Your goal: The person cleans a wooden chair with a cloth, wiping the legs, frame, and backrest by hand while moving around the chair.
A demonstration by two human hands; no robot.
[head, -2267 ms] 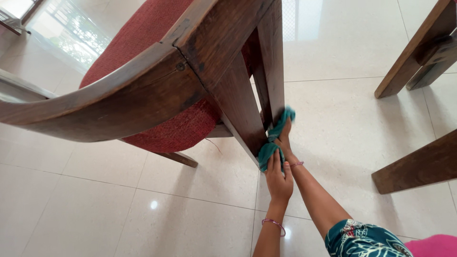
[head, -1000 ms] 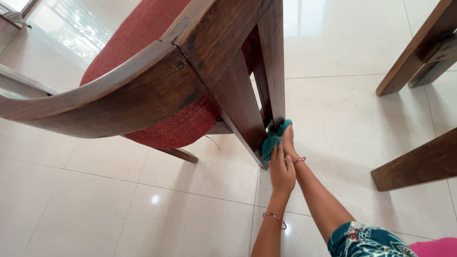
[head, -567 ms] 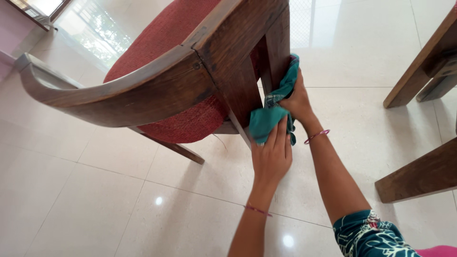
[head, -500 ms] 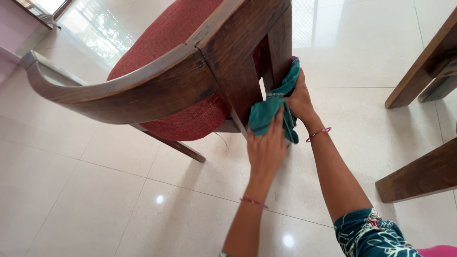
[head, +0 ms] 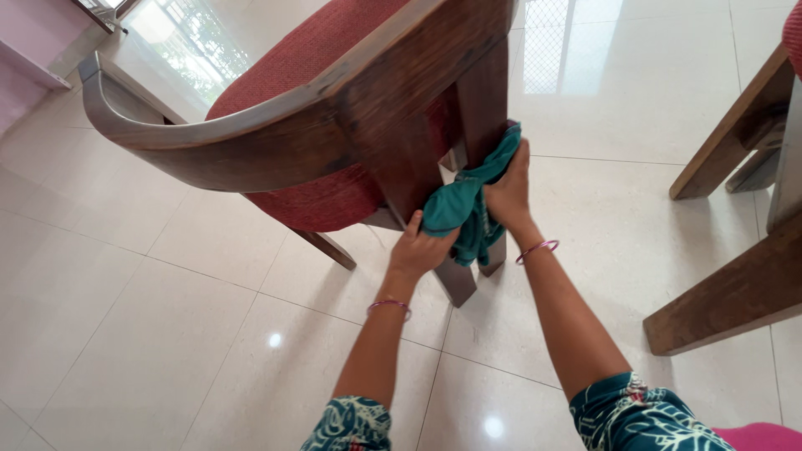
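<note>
Dark-stained wooden chair frame (head: 368, 108) with visible grain and a dull sheen, red coarse-woven fabric seat cushion (head: 334, 196), soft matt crumpled teal cloth (head: 464, 205), glossy smooth cream floor tiles (head: 167, 334) with reflections, thin shiny pink metal-looking bangles (head: 537, 248), patterned teal fabric sleeves (head: 652, 418).

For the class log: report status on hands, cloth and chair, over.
Left hand and right hand both gripping the teal cloth. Cloth pressed to the wooden chair's rear leg. Nothing blocking; other furniture legs stand off right.
</note>
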